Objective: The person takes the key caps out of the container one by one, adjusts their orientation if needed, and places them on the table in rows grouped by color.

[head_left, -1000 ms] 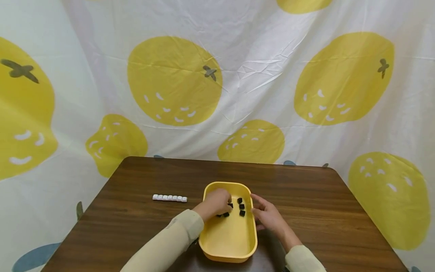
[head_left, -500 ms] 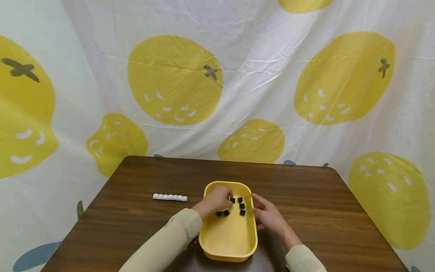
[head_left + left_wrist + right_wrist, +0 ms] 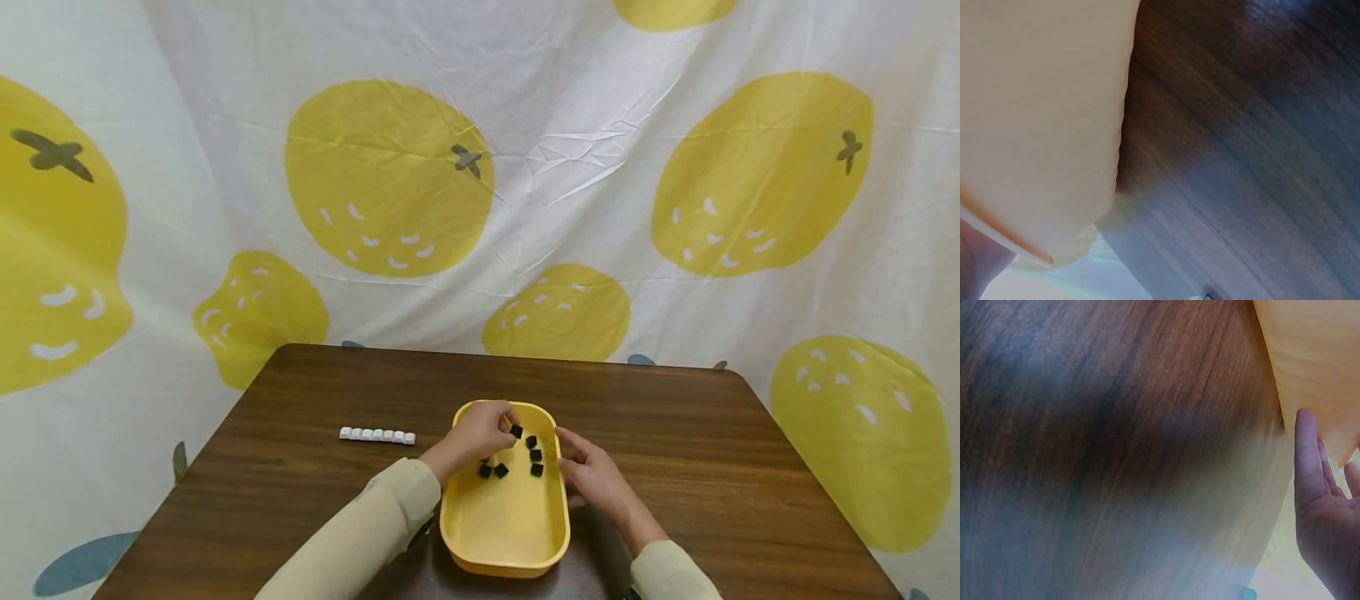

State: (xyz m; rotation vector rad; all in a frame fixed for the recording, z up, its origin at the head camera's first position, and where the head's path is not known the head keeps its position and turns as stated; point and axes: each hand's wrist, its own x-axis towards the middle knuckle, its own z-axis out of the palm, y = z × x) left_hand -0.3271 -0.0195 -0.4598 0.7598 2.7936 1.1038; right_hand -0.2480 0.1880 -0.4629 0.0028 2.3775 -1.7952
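A yellow tray (image 3: pixel 504 569) with rounded corners stands on the table. Inside its far part, my left hand (image 3: pixel 480 431) pinches a small black keycap (image 3: pixel 517 432) between thumb and fingertips. Near the tray's right wall is a column of black keycaps (image 3: pixel 536 455). More black keycaps (image 3: pixel 501 471) lie below the left hand, one of them partly hidden by it. Along the tray's right side, my right hand (image 3: pixel 596 482) rests with extended fingers at the rim. In the right wrist view, straight fingers (image 3: pixel 1307 453) lie against the tray's outer wall (image 3: pixel 1316 369).
A straight row of white keycaps (image 3: pixel 377 436) lies on the brown wooden table (image 3: pixel 720 450), left of the tray. Behind the table hangs a white curtain (image 3: pixel 570 208) printed with large yellow lemons. The left wrist view shows mostly the tray's side and wood grain.
My left hand has carried the black keycap toward the tray's far end, in line with the right-hand column. The right hand has stayed at the rim.
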